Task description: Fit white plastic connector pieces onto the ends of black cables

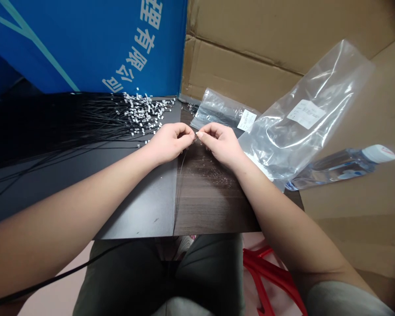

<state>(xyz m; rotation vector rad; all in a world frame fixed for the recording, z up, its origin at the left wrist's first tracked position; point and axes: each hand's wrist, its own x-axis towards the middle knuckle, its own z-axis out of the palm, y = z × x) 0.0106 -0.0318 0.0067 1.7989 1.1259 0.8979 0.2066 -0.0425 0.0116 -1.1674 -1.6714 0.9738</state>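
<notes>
My left hand [171,141] and my right hand [221,142] meet fingertip to fingertip just above the dark wood tabletop. Both are closed in a pinch. A thin black wire [181,169] runs down from beneath my left fingers toward the table's front edge. Between my right thumb and forefinger a tiny white connector [198,134] shows, mostly covered by the fingertips. Whether wire and connector are joined is hidden. Left of my hands lies a large bundle of black wires [85,115] with white connectors [145,112] on their ends.
Behind my hands lies a labelled clear bag [217,109] holding dark strands. A larger clear plastic bag [292,123] and a water bottle [342,166] are at the right. Tiny clear bits [217,173] are scattered on the tabletop. Cardboard [243,66] and a blue panel [118,39] stand behind.
</notes>
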